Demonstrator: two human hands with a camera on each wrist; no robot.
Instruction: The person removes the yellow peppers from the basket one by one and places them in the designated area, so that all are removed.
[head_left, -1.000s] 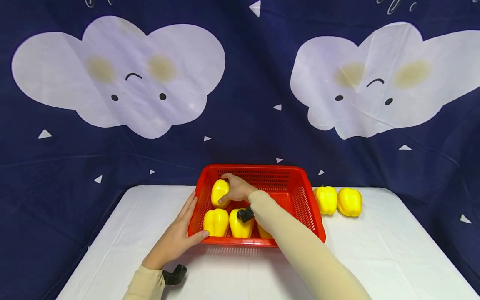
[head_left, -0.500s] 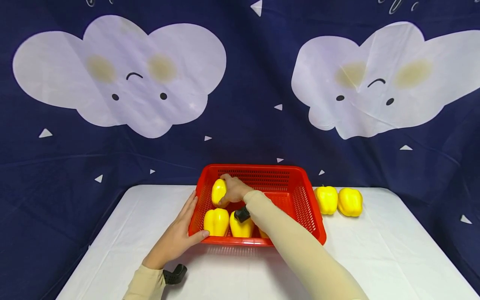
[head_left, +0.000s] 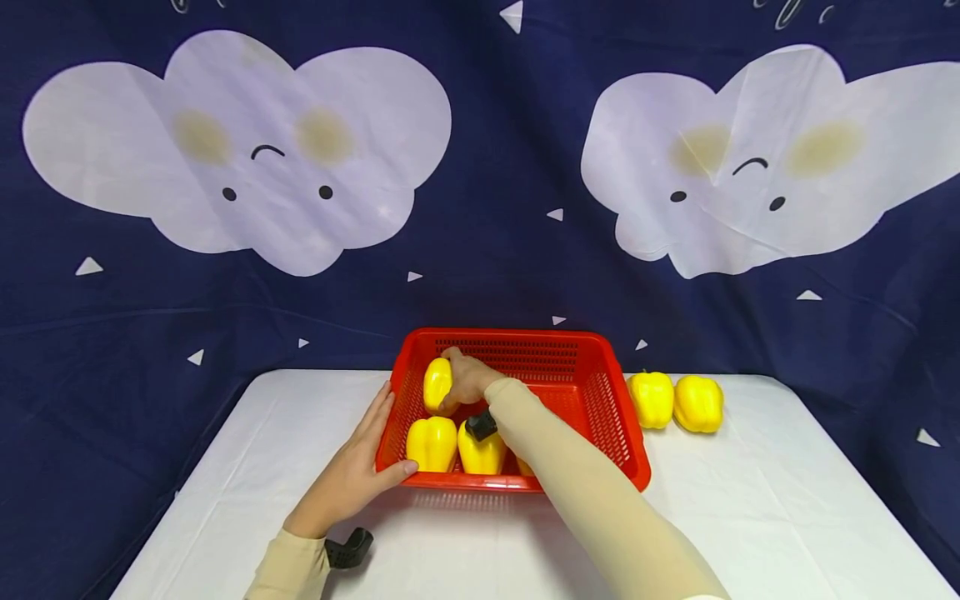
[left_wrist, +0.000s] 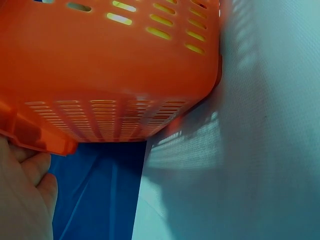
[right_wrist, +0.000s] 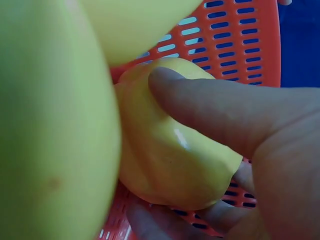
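Observation:
A yellow bell pepper (head_left: 437, 385) sits in the back left corner of the red plastic basket (head_left: 517, 335). My right hand (head_left: 471, 380) grips it from the right. In the right wrist view the thumb lies across the top of this bell pepper (right_wrist: 175, 160) while the other fingers curl beneath. My left hand (head_left: 347, 477) holds the basket's front left corner, thumb on the front rim and fingers along the left side. From the left wrist, fingertips show tucked at the rim of the basket (left_wrist: 100, 65).
Along the basket's front wall sit more yellow bell peppers (head_left: 432, 445), one partly hidden behind the right sleeve (head_left: 592, 500). Two yellow bell peppers (head_left: 698, 404) stand on the white tablecloth (head_left: 750, 517) right of the basket. A dark blue cloud-print curtain (head_left: 517, 250) hangs behind.
My right hand and the bell pepper in its grip have shifted only very slightly, the wrist turning a little to the left. My left hand and the basket stay where they were.

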